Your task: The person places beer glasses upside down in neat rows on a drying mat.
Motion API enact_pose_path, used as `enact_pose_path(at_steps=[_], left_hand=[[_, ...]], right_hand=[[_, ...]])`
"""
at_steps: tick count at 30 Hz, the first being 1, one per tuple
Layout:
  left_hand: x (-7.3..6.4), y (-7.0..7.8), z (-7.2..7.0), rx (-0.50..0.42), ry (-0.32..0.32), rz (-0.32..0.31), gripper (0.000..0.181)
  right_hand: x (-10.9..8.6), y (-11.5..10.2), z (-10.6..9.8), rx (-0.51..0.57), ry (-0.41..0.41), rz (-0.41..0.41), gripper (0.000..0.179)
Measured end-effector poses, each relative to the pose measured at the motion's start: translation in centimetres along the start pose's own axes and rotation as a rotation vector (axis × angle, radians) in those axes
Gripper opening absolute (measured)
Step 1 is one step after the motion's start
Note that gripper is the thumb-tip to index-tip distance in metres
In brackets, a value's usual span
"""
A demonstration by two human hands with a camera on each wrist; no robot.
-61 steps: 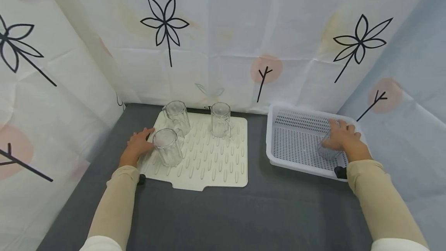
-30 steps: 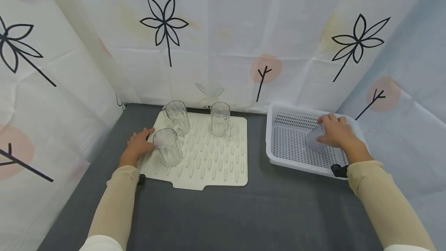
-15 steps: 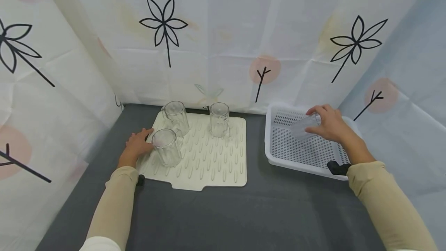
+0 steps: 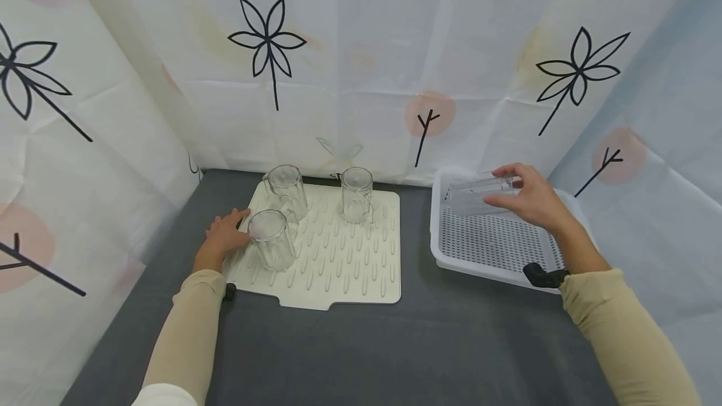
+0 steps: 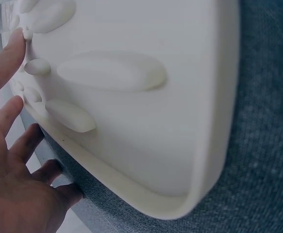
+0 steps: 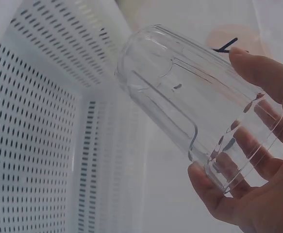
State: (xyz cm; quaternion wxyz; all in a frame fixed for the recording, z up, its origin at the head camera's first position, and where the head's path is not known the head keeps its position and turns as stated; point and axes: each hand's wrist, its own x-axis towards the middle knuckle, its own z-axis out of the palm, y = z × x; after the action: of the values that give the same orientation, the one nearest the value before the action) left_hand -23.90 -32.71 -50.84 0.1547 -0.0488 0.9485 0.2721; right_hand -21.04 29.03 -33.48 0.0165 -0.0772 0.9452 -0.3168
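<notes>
My right hand [image 4: 530,199] holds a clear glass mug [image 4: 476,196] by its base end, fingers and thumb round it. The mug lies nearly sideways above the white perforated basket [image 4: 442,262], its open end to the left. In the right wrist view the same mug [image 6: 170,92] is apart from the basket wall. At the left edge of the cream drying mat [image 4: 338,274] my left hand [image 4: 224,234] rests with fingers spread, thumb over the mat. Close to that thumb stands a glass mug [image 4: 272,243]; whether they touch, I cannot tell.
Two more glass mugs stand towards the back of the mat, one at the left [image 4: 287,190] and one nearer the middle [image 4: 356,196]. A dark grey cloth [image 4: 417,343] covers the table. Patterned curtains [image 4: 361,49] close off the back and both sides.
My right hand has lifted the mug from inside the basket, moving left and up, and the mug has tipped from near upright to almost sideways. The left hand stays put.
</notes>
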Motion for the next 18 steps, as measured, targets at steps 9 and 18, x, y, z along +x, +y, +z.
enact_pose_path(at_steps=[9,18], left_hand=[[-0.1,0.2,-0.2,0.008,0.0,0.002,0.078],[-0.4,0.4,-0.3,-0.001,-0.008,-0.019,0.078]], right_hand=[[-0.5,-0.8,0.8,0.178,0.053,0.01,0.066],[-0.1,-1.3,2.5,0.288,0.048,0.025,0.067]])
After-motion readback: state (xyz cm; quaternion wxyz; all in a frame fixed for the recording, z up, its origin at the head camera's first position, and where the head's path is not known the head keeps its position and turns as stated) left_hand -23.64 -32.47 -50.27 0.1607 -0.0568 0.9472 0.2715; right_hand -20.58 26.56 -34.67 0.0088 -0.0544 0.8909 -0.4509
